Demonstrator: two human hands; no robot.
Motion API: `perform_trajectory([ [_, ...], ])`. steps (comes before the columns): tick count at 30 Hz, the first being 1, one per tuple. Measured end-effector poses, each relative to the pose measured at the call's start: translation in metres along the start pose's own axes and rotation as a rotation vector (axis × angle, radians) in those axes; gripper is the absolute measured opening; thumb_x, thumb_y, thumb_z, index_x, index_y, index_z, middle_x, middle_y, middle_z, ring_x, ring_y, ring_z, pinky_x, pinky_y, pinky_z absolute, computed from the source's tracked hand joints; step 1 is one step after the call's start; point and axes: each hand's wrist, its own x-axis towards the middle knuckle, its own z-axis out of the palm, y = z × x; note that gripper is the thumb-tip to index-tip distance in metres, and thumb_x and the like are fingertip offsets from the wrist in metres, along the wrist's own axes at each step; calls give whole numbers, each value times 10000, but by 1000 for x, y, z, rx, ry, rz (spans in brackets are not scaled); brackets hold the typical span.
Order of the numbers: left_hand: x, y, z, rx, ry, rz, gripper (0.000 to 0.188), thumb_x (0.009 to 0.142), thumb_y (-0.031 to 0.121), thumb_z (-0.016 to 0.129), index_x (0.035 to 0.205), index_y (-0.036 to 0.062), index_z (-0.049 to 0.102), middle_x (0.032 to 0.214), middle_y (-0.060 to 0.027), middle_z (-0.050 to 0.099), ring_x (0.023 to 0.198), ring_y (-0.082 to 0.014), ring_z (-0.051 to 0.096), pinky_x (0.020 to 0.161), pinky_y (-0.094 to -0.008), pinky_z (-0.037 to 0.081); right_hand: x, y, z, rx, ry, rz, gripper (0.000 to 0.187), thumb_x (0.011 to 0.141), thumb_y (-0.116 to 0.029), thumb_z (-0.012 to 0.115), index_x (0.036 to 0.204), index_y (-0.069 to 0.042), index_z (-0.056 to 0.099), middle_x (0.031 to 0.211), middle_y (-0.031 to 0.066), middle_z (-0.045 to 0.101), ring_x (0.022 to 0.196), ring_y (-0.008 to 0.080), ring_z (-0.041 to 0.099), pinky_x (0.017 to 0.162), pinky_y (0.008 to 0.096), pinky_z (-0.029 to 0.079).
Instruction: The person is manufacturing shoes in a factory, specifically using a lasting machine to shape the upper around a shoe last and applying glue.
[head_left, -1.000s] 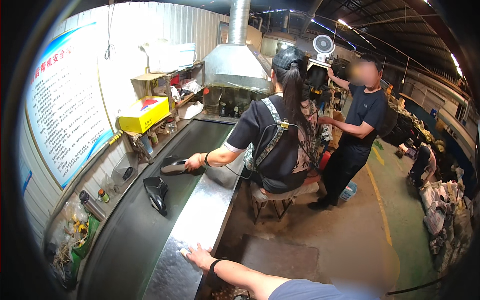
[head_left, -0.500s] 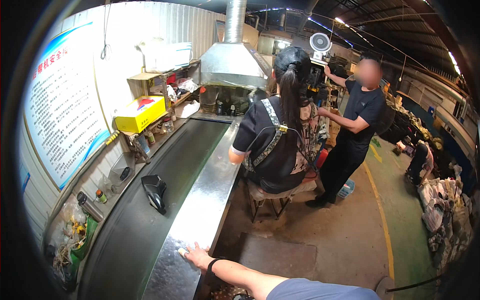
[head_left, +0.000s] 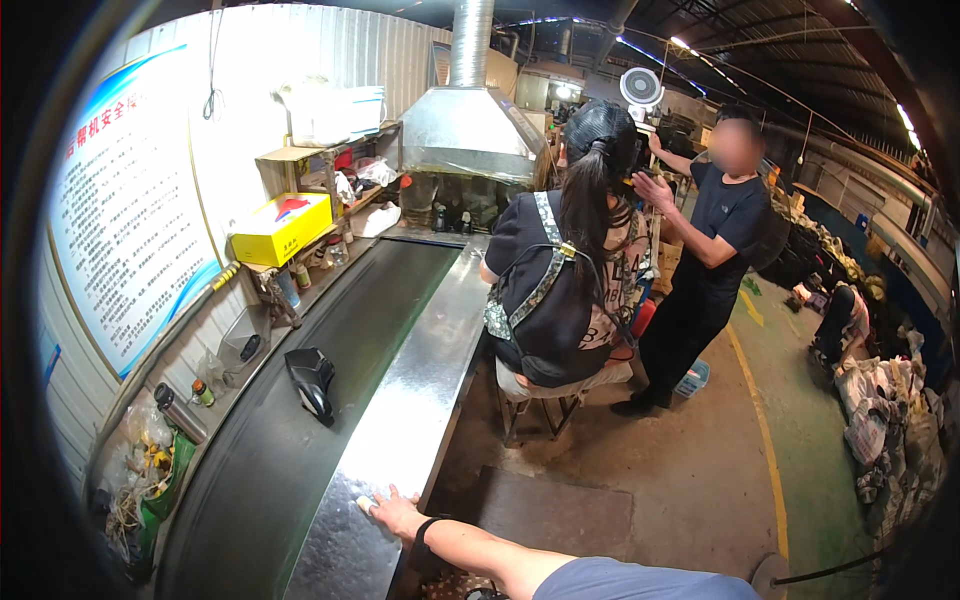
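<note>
Fingers (head_left: pixel 368 503) of the right hand (head_left: pixel 402 517) lie spread and slightly bent, nothing visible in their grip; one carries a pale, yellowish-white wrapping. Hand rests on the long, shiny, silver-coloured metal ledge (head_left: pixel 400 420), near its outer edge. A thin black band (head_left: pixel 424 537) circles the wrist; the forearm runs down to a blue-grey sleeve (head_left: pixel 640 580) at the lower edge. Left hand: out of view.

Dark, smooth conveyor belt (head_left: pixel 240 490) runs alongside the ledge, on its left. On the belt lies one glossy black shoe-like piece (head_left: pixel 311 384) — ahead of the right hand and to its left, apart from it. Exact form of the piece is hard to read at this size.

Far end of belt: silver sheet-metal hood (head_left: pixel 465 120), with a ribbed round duct rising from its top. Left of belt: bright yellow rectangular box (head_left: pixel 285 226) on a wooden shelf; nearer, a grey cylindrical flask (head_left: pixel 181 415) beside a green bag (head_left: pixel 178 470) of mixed scraps.

Right of ledge: co-worker in a dark short-sleeved top (head_left: pixel 535 290), seated on a cushioned stool, back to camera — hands hidden. Beyond, a second person in dark clothing (head_left: pixel 715 240) stands with one hand raised, palm open.
</note>
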Motion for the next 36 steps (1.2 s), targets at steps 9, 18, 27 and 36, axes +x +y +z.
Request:
perform_trajectory([
  [9, -3, -4, 0, -2, 6, -25, 1342, 505, 334, 970, 1569, 26, 212, 1348, -337, 541, 1256, -426, 535, 1053, -457, 459, -12, -10, -16, -71, -67, -34, 751, 775, -161, 777, 1438, -239, 433, 1599, 102, 267, 1468, 507, 195, 925, 877, 293],
  [18, 9, -13, 8, -24, 16, 25, 1314, 513, 309, 971, 1550, -17, 235, 1226, -245, 648, 1155, -361, 605, 997, -437, 496, 18, 12, 27, -83, 143, -80, 427, 890, -175, 596, 1316, -174, 579, 1546, 129, 367, 1400, 549, 316, 988, 751, 401],
  [27, 0, -6, 0, -103, -21, 6, 1316, 511, 284, 975, 1554, -14, 230, 1224, -252, 638, 1079, -352, 634, 950, -425, 526, -10, -5, -9, -75, -5, -26, 609, 815, -129, 707, 1388, -203, 514, 1583, 99, 306, 1449, 506, 254, 967, 812, 355],
  [36, 25, -26, 23, 17, 58, 110, 1337, 511, 294, 975, 1562, -7, 206, 1223, -257, 636, 1053, -358, 642, 904, -403, 547, 13, 16, 18, -95, 84, -8, 476, 901, -186, 642, 1365, -212, 539, 1588, 81, 309, 1458, 484, 249, 912, 862, 329],
])
